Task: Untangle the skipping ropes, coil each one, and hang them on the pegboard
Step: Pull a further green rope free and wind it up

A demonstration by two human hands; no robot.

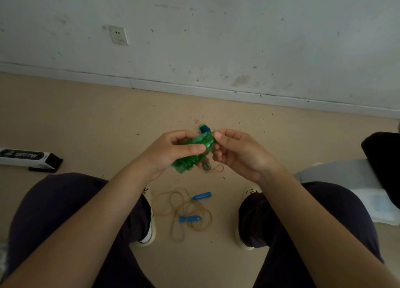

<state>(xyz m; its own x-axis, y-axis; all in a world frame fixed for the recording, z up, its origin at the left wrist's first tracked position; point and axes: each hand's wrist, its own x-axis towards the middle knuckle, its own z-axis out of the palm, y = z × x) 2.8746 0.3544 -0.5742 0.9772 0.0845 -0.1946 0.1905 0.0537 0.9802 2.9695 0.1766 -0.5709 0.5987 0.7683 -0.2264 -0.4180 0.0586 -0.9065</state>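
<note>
Left hand (pixel 173 151) is clenched around the coiled green rope (pixel 192 153). Right hand (pixel 236 151) pinches its end. It looks light, springy and slick, so hold the bundle's middle. The tan rope (pixel 186 214) lies loose on the floor below it.

At centre frame, the translucent green plastic rope bundle (pixel 193 152) looked glossy and ribbed. Lower centre, 2 smooth blue plastic handles (pixel 201 195) lay with a thin tan rubbery cord (pixel 184 214) on the matt beige floor (pixel 86 119), which was speckled with grit. The white painted wall (pixel 216 39) above looked scuffed and dull.
</note>
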